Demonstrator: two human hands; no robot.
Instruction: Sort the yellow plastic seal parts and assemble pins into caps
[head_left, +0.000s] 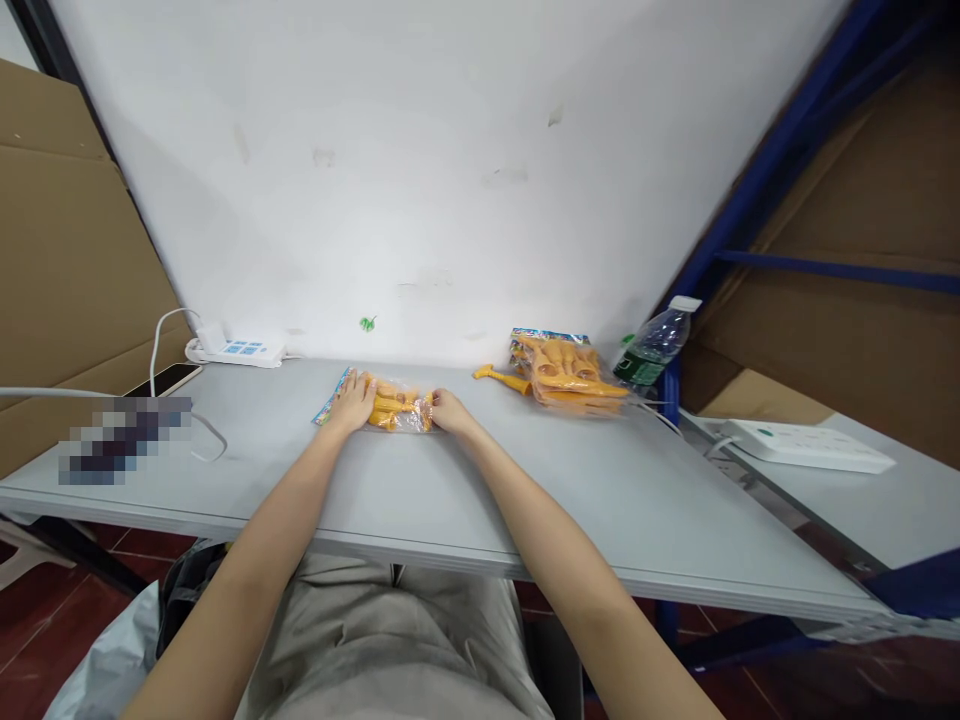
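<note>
A clear plastic bag of yellow-orange plastic parts (391,407) lies flat on the grey table, its printed blue header at the left end. My left hand (354,402) rests on that header end with fingers stretched out. At the bag's other end, my right hand (448,411) has its fingers closed on the plastic edge. Further right is a loose yellow plastic piece (504,379) with a curved tip. It lies beside a pile of similar filled bags (570,375). The exact shape of the parts inside is hard to make out.
A tilted plastic bottle (658,345) is behind the pile, near the blue metal frame (701,262). At the left are a white power strip (238,351), a phone (166,380), cables and a blurred-out dark object (120,440). Cardboard (75,260) stands along the left edge.
</note>
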